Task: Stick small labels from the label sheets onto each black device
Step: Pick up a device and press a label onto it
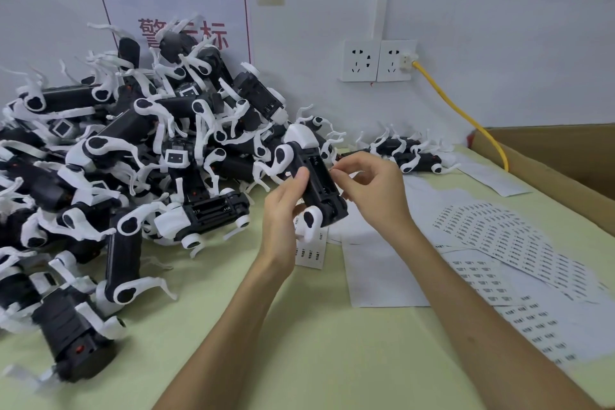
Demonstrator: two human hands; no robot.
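My left hand (pixel 287 206) grips a black device with white legs (pixel 316 183), held above the table with its open underside facing me. My right hand (pixel 369 186) is at the device's right edge, thumb and forefinger pinched together; a label between them is too small to make out. Label sheets (pixel 509 240) with rows of small printed labels lie fanned out on the table to the right. A small strip of labels (pixel 311 251) lies just under the held device.
A large heap of black-and-white devices (pixel 133 150) covers the left half of the green table. A few more devices (pixel 409 151) lie at the back by the wall. A cardboard box (pixel 565 156) stands at the right, with a yellow cable (pixel 466 113) running from the wall sockets.
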